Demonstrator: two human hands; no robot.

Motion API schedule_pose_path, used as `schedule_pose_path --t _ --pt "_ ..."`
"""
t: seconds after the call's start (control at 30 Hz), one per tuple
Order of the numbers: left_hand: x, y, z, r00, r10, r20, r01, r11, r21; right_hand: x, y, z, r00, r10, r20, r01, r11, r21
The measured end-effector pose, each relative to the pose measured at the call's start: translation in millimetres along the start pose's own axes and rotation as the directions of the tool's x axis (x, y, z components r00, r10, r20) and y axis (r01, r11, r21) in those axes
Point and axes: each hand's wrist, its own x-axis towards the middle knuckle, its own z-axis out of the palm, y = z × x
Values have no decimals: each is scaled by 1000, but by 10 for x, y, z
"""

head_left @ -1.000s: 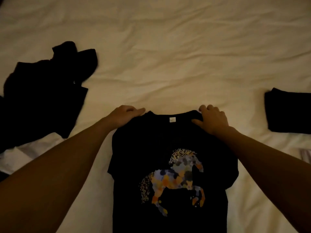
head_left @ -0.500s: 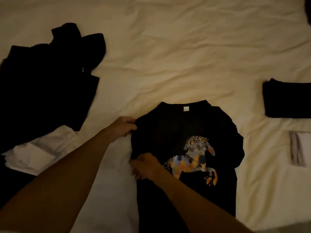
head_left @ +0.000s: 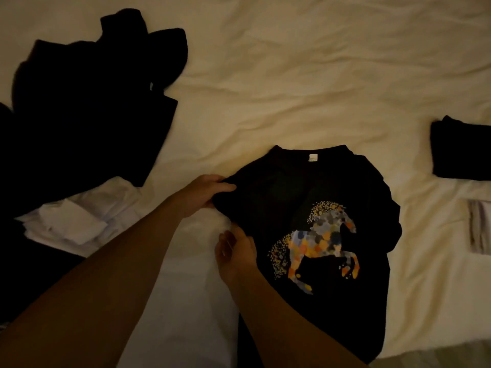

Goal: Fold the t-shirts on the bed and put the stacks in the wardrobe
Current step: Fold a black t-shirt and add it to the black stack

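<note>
A black t-shirt with a multicoloured horse print [head_left: 313,213] lies face up on the cream bed sheet [head_left: 292,75], collar away from me. My left hand [head_left: 204,192] grips the shirt's left shoulder, thumb on top of the cloth. My right hand [head_left: 236,251] is lower down at the shirt's left side edge, fingers curled on the fabric there; its grip is partly hidden. The left sleeve is tucked in under the hands.
A heap of unfolded black garments [head_left: 85,102] lies at the left, with crumpled white clothing [head_left: 77,221] just below it. A folded black t-shirt [head_left: 462,152] sits at the right edge, and a folded pale striped item [head_left: 481,229] below that.
My right hand left the right shoulder and crossed to the shirt's left side edge. My left hand slid from the collar to the left shoulder and gripped it. The view shifted left.
</note>
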Motion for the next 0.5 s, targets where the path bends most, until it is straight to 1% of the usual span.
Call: schedule_pose_path --t 0.07,0.17,0.27,0.3,0.33,0.4,0.5 --pt "-30 -27 -69 999 13 30 -13 1000 11 1 -7 -6 1000 -15 -21 15 1000 -4" --pt "-84 -29 -106 996 85 29 -83 995 -57 -1 -2 -18 999 -25 -33 27 998 59" --pt "-124 -10 -55 992 125 10 -123 988 -92 1 43 -20 997 -16 81 5 990 140" --pt "-127 -3 -42 989 144 -23 -145 988 -55 -3 54 -8 992 -10 122 -9 988 154" --pt "-124 11 -36 983 173 -68 -171 985 25 -12 64 3 989 0 150 -22 988 150" --pt "-119 56 -70 957 252 -142 -224 957 186 -48 92 26 984 41 172 -55 995 80" --pt "-146 175 -148 917 357 -177 -295 907 301 -117 123 25 963 126 240 -121 992 -39"
